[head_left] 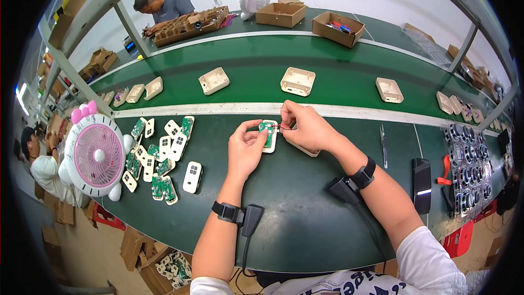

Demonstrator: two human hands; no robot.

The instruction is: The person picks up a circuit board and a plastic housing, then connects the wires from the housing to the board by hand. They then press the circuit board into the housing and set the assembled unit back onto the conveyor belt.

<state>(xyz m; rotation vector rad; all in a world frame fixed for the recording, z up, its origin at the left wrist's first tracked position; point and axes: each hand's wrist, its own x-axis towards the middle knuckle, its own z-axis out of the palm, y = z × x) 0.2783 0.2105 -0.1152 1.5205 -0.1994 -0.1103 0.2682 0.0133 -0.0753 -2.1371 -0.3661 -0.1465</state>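
My left hand (245, 150) is closed on a green circuit board (269, 140) set in a cream plastic cover, thumb lying over the board. Thin red and dark wires (282, 127) run from the board's right side to my right hand (311, 128), whose thumb and fingertips pinch them. Under the right hand a cream plastic housing (307, 151) shows in part; the hand hides most of it. To the left lies a loose pile of similar covers with boards (164, 150), some face up with dark buttons. One cover (192, 177) lies apart from the pile.
A pink and white fan (98, 155) stands at the left. Cream housings (298, 81) sit spaced along the green belt (251, 57) ahead. Tweezers (383, 146), a black phone-like device (421, 186) and a tray of round speaker-like parts (469, 169) lie right. Others work beyond and at left.
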